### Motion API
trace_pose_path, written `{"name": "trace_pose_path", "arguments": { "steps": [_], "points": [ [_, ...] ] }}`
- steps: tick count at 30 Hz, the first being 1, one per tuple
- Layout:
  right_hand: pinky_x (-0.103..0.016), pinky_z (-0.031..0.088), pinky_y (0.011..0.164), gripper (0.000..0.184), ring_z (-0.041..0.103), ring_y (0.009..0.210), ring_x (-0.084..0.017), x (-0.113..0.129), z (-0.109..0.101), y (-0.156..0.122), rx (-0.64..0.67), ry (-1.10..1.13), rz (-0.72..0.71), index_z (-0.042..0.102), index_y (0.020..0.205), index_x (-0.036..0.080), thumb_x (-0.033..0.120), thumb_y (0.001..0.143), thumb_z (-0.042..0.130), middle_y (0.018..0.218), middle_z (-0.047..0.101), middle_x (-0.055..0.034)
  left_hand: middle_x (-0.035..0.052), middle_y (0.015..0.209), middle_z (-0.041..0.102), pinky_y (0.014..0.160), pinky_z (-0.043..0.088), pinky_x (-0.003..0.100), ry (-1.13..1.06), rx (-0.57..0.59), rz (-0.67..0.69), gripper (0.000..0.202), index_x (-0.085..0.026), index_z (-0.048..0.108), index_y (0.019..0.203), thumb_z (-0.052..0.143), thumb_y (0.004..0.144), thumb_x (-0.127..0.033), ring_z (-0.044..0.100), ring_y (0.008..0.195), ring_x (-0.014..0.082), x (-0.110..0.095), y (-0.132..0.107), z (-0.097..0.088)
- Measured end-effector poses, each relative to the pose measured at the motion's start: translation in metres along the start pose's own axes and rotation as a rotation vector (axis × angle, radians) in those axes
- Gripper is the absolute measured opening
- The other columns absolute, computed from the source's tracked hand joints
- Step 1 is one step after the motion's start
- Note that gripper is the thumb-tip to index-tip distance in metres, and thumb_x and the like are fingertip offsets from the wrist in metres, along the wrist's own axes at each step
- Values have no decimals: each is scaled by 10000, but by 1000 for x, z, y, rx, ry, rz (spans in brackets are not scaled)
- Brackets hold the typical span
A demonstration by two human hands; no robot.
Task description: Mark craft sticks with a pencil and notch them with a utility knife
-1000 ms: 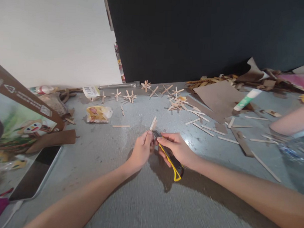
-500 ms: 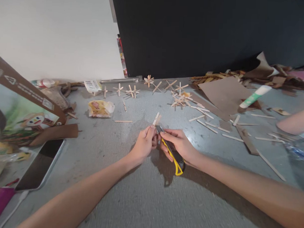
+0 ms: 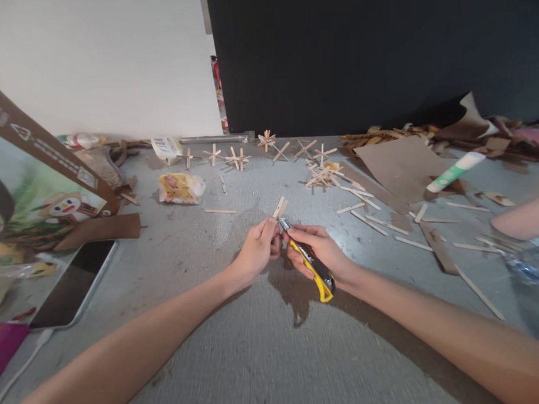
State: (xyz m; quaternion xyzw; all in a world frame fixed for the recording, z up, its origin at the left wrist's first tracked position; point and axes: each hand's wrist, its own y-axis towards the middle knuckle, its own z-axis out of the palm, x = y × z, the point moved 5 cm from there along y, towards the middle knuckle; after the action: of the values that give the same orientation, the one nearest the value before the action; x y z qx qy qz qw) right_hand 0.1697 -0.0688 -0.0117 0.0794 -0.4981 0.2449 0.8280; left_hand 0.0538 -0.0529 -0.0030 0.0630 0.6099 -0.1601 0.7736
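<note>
My left hand (image 3: 254,253) is closed in a pinch on a short wooden craft stick (image 3: 279,207), whose free end points up and away from me. My right hand (image 3: 317,249) is wrapped round a yellow and black utility knife (image 3: 310,263); its blade tip touches the stick right by my left fingertips. Both hands hover just above the grey table (image 3: 256,343), near its middle.
Star-shaped stick assemblies (image 3: 235,159) and loose sticks (image 3: 369,223) lie beyond my hands. Brown cardboard pieces (image 3: 392,165) and a glue tube (image 3: 455,171) are at the right. A phone (image 3: 74,282), a printed box (image 3: 35,200) and a snack packet (image 3: 180,187) are at the left. Another person's arm (image 3: 523,218) enters at the right edge.
Both hands stay together on the stick and knife; the knife's handle has tilted slightly. The view has shifted a little, otherwise the scene is the same.
</note>
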Motion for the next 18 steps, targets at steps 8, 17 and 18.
{"name": "trace_pose_path", "arguments": {
  "steps": [8,17,18],
  "points": [
    [-189,311,295,250,459,300,-82,-2,-4,2,46,39,16,585,863,186,422,912,652,504,548,59,-110,495,279,405,149,175,-1,-10,13,512,-221,383,684,603,900,-630,169,424,40,4,3,-1],
    [-195,330,287,294,478,287,-95,4,8,-5,46,-71,-32,588,843,193,469,913,659,490,551,65,-96,531,302,413,187,177,40,0,17,469,-210,434,712,573,929,-601,236,437,54,3,-2,0],
    [-201,337,287,303,481,288,-99,7,9,-7,34,-102,-56,590,843,197,484,915,659,491,556,64,-98,537,291,413,185,178,39,-6,24,471,-211,433,719,575,927,-610,234,437,55,4,-2,0]
  ]
}}
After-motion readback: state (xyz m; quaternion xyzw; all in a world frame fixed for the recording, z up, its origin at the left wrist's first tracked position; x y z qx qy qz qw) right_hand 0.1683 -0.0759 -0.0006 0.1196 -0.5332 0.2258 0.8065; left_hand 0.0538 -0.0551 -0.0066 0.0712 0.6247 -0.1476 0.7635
